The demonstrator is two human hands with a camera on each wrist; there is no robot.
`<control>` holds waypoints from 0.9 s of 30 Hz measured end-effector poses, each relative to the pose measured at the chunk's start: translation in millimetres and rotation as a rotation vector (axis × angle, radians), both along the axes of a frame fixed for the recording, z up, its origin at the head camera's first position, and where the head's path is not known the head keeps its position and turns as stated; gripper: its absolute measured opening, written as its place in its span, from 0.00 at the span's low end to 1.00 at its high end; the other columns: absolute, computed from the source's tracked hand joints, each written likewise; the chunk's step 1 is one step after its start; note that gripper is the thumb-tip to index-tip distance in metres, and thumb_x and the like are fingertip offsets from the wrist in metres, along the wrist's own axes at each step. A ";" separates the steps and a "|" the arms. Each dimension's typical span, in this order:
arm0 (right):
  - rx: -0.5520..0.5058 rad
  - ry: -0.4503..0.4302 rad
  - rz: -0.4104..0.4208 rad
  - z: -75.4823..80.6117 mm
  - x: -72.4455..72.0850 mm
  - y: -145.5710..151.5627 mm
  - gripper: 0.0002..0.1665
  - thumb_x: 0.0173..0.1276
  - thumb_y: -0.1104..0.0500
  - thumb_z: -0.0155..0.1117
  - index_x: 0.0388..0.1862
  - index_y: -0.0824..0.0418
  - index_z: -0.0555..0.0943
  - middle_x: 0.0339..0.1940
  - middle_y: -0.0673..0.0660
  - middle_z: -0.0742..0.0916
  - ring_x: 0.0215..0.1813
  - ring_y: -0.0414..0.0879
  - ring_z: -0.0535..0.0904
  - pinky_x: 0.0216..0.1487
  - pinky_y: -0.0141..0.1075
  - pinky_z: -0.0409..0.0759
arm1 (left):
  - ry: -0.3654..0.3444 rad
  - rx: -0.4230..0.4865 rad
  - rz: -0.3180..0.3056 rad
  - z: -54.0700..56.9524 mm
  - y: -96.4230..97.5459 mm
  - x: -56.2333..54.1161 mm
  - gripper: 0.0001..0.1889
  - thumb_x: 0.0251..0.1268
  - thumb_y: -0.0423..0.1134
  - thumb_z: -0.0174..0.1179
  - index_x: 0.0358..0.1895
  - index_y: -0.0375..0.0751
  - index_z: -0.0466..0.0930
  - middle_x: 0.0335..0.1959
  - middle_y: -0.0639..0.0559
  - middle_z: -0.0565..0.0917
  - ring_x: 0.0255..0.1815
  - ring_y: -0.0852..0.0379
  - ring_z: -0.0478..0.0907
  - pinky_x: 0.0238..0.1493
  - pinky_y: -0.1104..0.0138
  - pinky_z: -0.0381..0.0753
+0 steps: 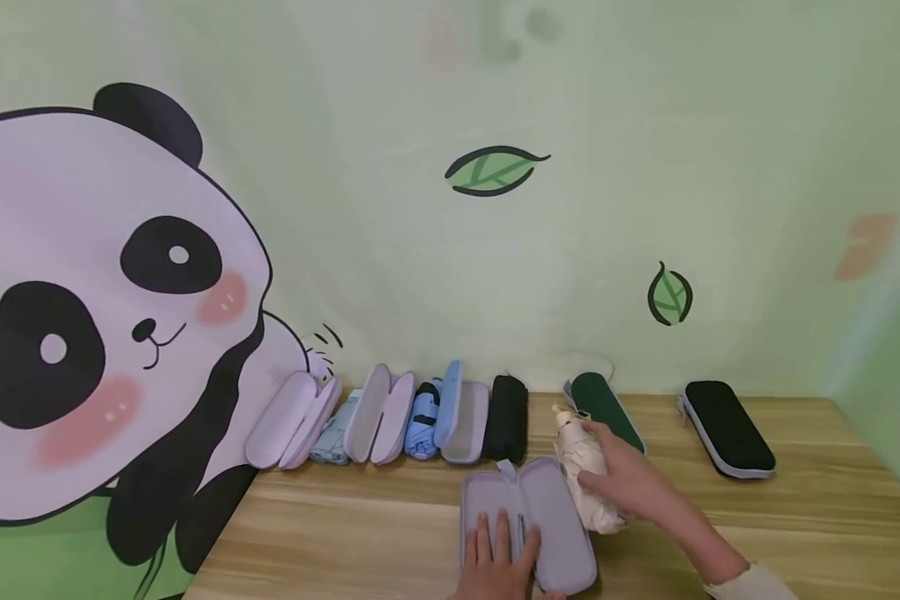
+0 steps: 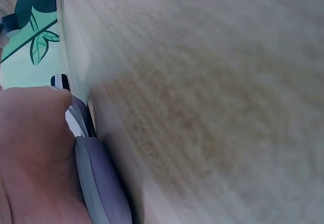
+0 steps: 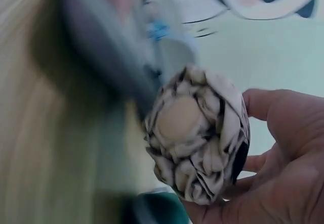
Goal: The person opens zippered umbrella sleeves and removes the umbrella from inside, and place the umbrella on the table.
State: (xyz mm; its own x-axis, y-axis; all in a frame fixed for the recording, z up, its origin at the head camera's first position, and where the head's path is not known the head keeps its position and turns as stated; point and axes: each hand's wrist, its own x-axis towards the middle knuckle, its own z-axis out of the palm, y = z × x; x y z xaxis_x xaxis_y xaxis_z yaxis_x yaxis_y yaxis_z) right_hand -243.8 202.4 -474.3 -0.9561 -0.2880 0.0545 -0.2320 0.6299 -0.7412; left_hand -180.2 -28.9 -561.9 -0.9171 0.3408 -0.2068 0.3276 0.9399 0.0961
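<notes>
My right hand grips a folded cream umbrella with the thumb on one side and fingers on the other. The umbrella is just above the right half of an open lavender-grey zip case. In the right wrist view the gathered cloth end of the umbrella faces the camera, with my right hand around its side. Fairly straight fingers of my left hand lie on the case's left half. The left wrist view shows my left hand against the case's edge.
Along the back of the wooden table stand open lavender cases, a grey-green folded umbrella, a blue umbrella, an open blue case and a black umbrella. Closed green and black cases lie farther right.
</notes>
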 end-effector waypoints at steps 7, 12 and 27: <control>0.329 0.123 -0.001 -35.2 -8.9 -8.2 0.37 0.64 0.60 0.72 0.69 0.71 0.71 0.58 0.79 0.77 0.51 0.76 0.77 0.49 0.64 0.76 | -0.035 -0.035 -0.110 18.8 1.1 -5.5 0.41 0.65 0.79 0.44 0.75 0.63 0.67 0.80 0.40 0.59 0.81 0.36 0.51 0.73 0.42 0.60; 0.368 0.159 -0.030 -39.0 -7.8 -9.8 0.34 0.66 0.55 0.72 0.67 0.69 0.75 0.59 0.78 0.76 0.51 0.76 0.76 0.50 0.65 0.76 | -0.074 -0.022 -0.154 35.3 32.8 -9.8 0.44 0.67 0.75 0.48 0.79 0.53 0.61 0.81 0.47 0.56 0.82 0.46 0.52 0.74 0.53 0.63; 0.213 0.178 -0.165 -5.0 12.6 76.1 0.22 0.74 0.63 0.59 0.61 0.74 0.77 0.57 0.74 0.82 0.44 0.60 0.85 0.38 0.51 0.82 | -0.014 0.006 0.028 16.7 132.7 -20.8 0.46 0.68 0.77 0.43 0.83 0.64 0.40 0.79 0.40 0.59 0.80 0.43 0.55 0.73 0.49 0.63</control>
